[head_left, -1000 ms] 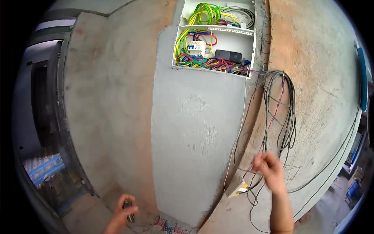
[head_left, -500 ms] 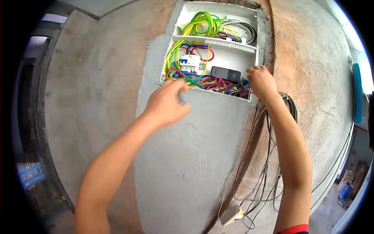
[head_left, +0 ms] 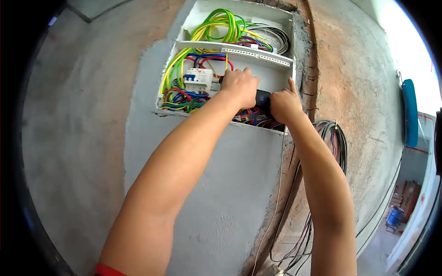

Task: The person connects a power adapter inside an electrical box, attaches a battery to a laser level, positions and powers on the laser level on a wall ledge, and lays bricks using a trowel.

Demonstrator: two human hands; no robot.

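In the recessed white distribution box (head_left: 293, 69), a dark power bank (head_left: 263, 98) with a lit display lies above the bundled wires. My left hand (head_left: 240, 87) is closed over its left part and hides most of it. My right hand (head_left: 285, 106) is at the power bank's right end, its fingers curled and one finger raised. What those fingers pinch there is hidden. Left of my left hand sits a white circuit breaker (head_left: 198, 79) with blue switches. Many coloured wires (head_left: 179, 99) crowd the bottom of the box.
Green-yellow wire coils (head_left: 225, 25) and grey cables (head_left: 281, 39) fill the upper compartment, above a white slotted strip (head_left: 255, 56). Loops of black cable (head_left: 340, 142) hang on the wall at lower right. A blue panel-like thing (head_left: 409, 112) stands at far right.
My left hand has moved right and up from the box's lower edge onto the power bank. My right hand has stayed at its right end. The view has shifted.
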